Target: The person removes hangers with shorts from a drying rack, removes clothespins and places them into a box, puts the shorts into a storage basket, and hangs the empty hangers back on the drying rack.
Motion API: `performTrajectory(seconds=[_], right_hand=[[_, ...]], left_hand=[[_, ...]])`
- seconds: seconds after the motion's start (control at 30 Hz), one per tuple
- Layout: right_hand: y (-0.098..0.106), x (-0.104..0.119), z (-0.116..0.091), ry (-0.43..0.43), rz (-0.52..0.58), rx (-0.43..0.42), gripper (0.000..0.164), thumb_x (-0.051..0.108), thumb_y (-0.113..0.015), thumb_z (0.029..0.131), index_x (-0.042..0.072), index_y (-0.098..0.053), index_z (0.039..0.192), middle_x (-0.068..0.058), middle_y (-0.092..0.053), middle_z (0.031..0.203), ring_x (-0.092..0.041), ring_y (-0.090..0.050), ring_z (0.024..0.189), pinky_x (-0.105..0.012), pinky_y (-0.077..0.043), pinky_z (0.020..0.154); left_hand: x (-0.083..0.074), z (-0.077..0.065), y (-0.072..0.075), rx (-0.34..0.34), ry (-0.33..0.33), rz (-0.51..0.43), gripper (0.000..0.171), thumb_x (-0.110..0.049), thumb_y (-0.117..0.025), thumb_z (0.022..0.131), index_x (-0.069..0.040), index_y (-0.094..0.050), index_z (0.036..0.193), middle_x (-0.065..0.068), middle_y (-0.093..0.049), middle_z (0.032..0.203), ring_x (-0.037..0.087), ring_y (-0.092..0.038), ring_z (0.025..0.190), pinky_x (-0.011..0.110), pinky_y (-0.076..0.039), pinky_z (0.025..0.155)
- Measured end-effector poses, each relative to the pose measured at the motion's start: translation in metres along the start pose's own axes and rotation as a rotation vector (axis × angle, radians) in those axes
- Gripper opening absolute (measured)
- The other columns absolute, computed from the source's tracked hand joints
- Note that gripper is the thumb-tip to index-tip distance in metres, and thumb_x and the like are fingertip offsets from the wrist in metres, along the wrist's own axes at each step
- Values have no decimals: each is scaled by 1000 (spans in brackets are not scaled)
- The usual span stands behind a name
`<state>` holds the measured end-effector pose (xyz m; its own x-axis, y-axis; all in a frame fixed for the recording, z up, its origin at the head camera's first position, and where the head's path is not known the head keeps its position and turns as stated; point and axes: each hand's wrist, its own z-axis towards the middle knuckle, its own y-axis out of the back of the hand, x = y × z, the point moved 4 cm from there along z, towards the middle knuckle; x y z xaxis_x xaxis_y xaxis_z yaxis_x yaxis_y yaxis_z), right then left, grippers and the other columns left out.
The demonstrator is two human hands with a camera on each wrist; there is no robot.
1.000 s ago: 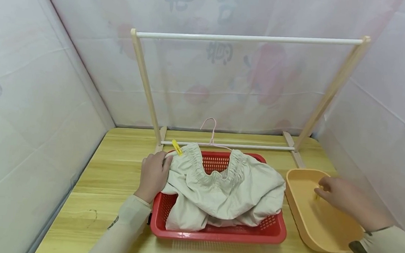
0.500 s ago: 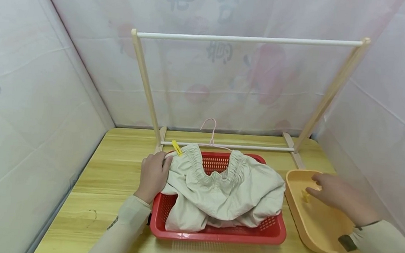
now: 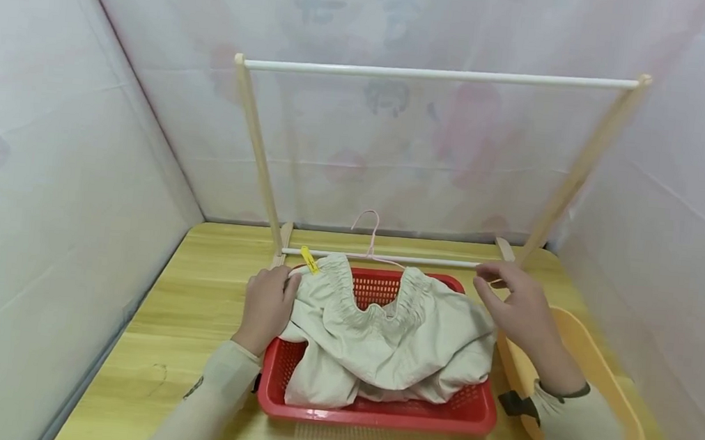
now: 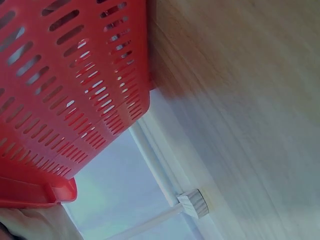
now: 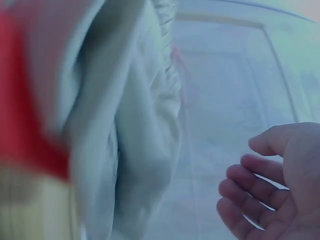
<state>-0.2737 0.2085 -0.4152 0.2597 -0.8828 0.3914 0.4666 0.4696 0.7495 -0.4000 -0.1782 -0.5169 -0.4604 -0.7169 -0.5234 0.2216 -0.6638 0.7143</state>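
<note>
Beige elastic-waist pants lie across red basket, yellow clothespin prob. fixing them to pink hanger. L hand at pants' edge, prob. steadying; grip hidden. R hand loosely curled, empty.

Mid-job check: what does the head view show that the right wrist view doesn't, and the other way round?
Only the head view: the left hand at the red basket's left edge, the yellow clip and the orange tray.
Only the right wrist view: the palm side of the right hand, nothing visible between thumb and fingers.
Both: the pale garment, basket and right hand.
</note>
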Motion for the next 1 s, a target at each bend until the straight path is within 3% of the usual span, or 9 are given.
performTrajectory(seconds=[0.07, 0.13, 0.23, 0.37, 0.57, 0.77, 1.0], right_hand=[[-2, 5, 2, -3, -1, -18, 19, 11, -70, 97, 3, -71, 114, -12, -72, 107, -29, -66, 97, -35, -50, 80], [-5, 6, 5, -17, -7, 17, 22, 14, -70, 98, 2, -70, 117, -14, -71, 111, -32, -65, 101, -43, -51, 82], [-13, 1, 8, -60, -11, 149, 31, 19, -69, 100, -1, -67, 124, -20, -68, 119, -39, -63, 109, -58, -50, 88], [-29, -5, 5, -114, 40, 301, 36, 19, -69, 101, -4, -65, 128, -24, -67, 124, -42, -62, 115, -61, -49, 96], [-39, -3, -2, -127, 139, 308, 26, 17, -66, 103, 1, -70, 122, -15, -72, 116, -33, -67, 105, -48, -55, 89], [-45, 1, -10, -108, 154, 272, 20, 15, -65, 103, 5, -72, 119, -9, -73, 113, -21, -64, 103, -28, -52, 86], [-54, 7, -23, -140, 195, 240, 18, 18, -64, 104, 9, -72, 118, -6, -73, 113, -23, -64, 109, -19, -48, 89]], left_hand=[[0, 0, -1, 6, -5, 3, 30, -30, -54, 108, -5, -70, 104, 12, -72, 93, 36, -61, 85, 51, -41, 82], [-1, 1, 0, 9, -14, 3, 30, -29, -54, 108, -5, -69, 104, 12, -72, 93, 36, -61, 85, 51, -42, 83], [-2, 0, 2, 11, -29, 13, 29, -29, -53, 108, -5, -69, 104, 12, -72, 94, 35, -60, 83, 51, -42, 83], [-4, -2, 4, 3, -74, 56, 27, -28, -53, 109, -6, -67, 101, 10, -70, 93, 33, -59, 80, 50, -42, 80], [-8, -2, 0, -56, -169, 69, 25, -28, -54, 108, -8, -68, 102, 8, -71, 93, 30, -59, 78, 45, -42, 75], [-7, -4, 2, -85, -183, 28, 23, -26, -58, 106, -8, -70, 101, 7, -73, 94, 29, -60, 79, 45, -43, 76], [-4, -12, 11, -91, -172, -7, 21, -24, -60, 105, -7, -71, 100, 8, -74, 94, 28, -61, 77, 46, -44, 76]])
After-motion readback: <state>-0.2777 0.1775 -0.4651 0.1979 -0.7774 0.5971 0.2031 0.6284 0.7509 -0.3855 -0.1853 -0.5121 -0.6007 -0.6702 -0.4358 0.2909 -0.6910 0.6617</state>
